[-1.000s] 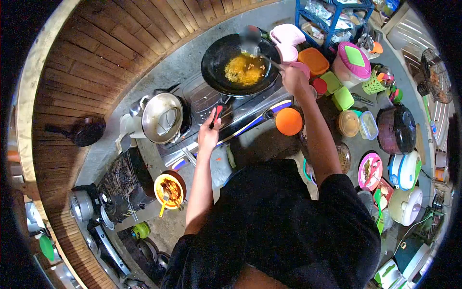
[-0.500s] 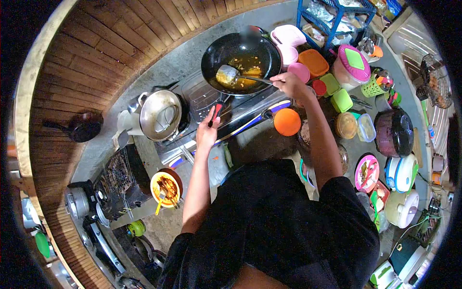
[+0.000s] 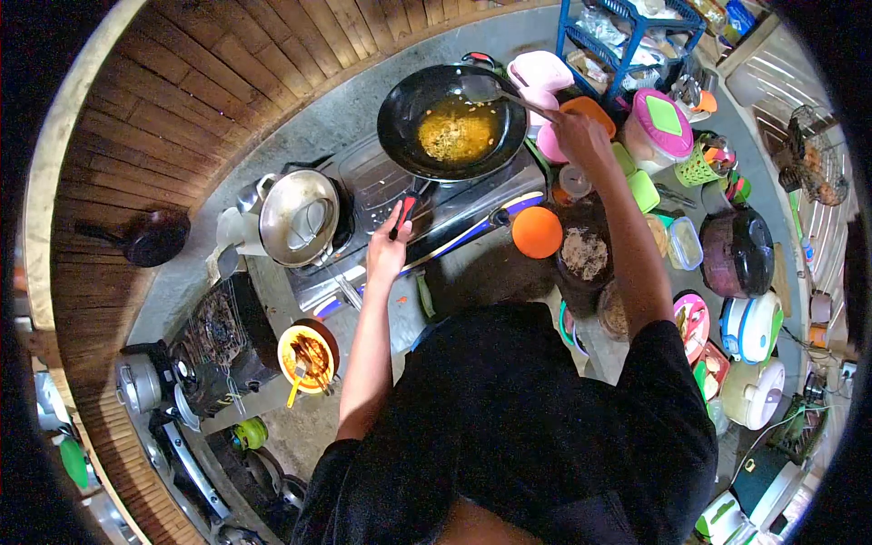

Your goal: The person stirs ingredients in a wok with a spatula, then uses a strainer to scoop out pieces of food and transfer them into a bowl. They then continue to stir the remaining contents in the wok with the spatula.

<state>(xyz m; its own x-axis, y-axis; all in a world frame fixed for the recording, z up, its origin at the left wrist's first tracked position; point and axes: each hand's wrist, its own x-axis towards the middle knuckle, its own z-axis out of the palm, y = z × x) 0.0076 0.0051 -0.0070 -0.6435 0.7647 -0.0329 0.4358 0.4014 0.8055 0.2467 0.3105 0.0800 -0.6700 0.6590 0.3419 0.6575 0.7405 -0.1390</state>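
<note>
A black wok [image 3: 409,136] sits on the stove [image 3: 372,182], with yellow oil and small pale bits [image 3: 457,134] pooled at its bottom. My left hand [image 3: 388,254] is closed round the wok's red and black handle [image 3: 406,214]. The spatula [image 3: 480,88] is in my right hand [image 3: 581,136], its blade at the wok's upper right side, above the oil. Left of the wok, a silver pan [image 3: 298,218] with a strainer inside stands on the other burner.
An orange lid [image 3: 537,232] lies near the stove's front edge. Plastic containers [image 3: 643,191] crowd the right, below a blue rack [image 3: 627,45]. An orange-yellow bowl [image 3: 307,358] of red sauce is at lower left. A dark pot [image 3: 740,252] stands far right.
My right hand has moved up and to the right, carrying the spatula from the oil to the wok's upper right side. My left hand keeps hold of the handle.
</note>
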